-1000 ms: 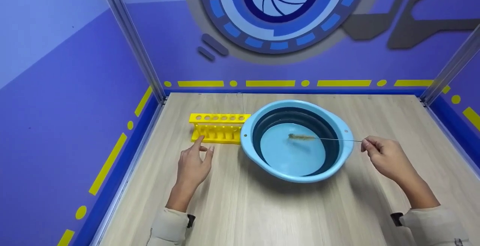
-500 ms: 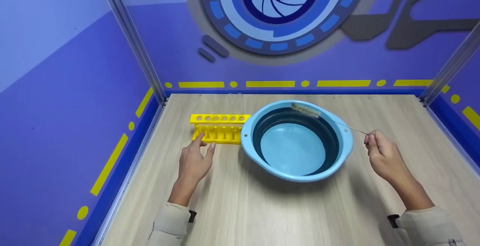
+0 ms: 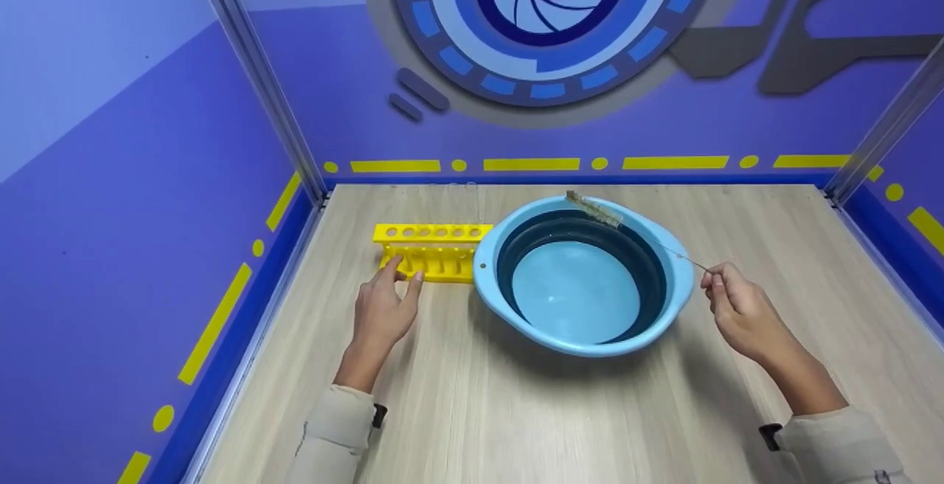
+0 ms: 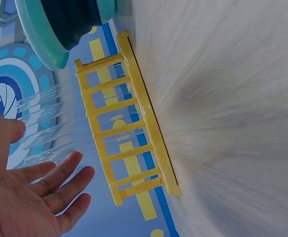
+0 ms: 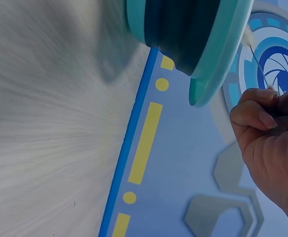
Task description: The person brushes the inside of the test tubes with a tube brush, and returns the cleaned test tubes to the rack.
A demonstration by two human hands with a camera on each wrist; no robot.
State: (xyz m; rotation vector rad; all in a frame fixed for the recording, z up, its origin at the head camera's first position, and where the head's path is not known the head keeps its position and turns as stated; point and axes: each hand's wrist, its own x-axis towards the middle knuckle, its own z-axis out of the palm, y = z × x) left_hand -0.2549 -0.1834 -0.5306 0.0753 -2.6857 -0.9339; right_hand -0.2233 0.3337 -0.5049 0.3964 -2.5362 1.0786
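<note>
My right hand [image 3: 746,314] pinches the thin wire handle of a test tube brush [image 3: 597,211]. The brush's brownish bristles overlap the far rim of a blue basin [image 3: 590,350] with a dark inner wall. In the right wrist view, the fingers curl around the wire beside the basin, and pale bristles [image 5: 247,37] show past the rim. My left hand [image 3: 383,310] holds nothing; its fingers are loosely bent in front of a yellow test tube rack [image 3: 434,234]. Several clear test tubes [image 4: 40,134] stick up from the rack in the left wrist view.
The basin stands right up against the rack's right end on a wood-grain table [image 3: 516,425]. Blue and purple printed walls [image 3: 310,93] enclose the table at the back and both sides, with metal posts in the corners.
The brush has risen from over the basin's floor to its far rim, its tip swinging away from me. The right hand shifted slightly. The left hand stays almost in place by the rack.
</note>
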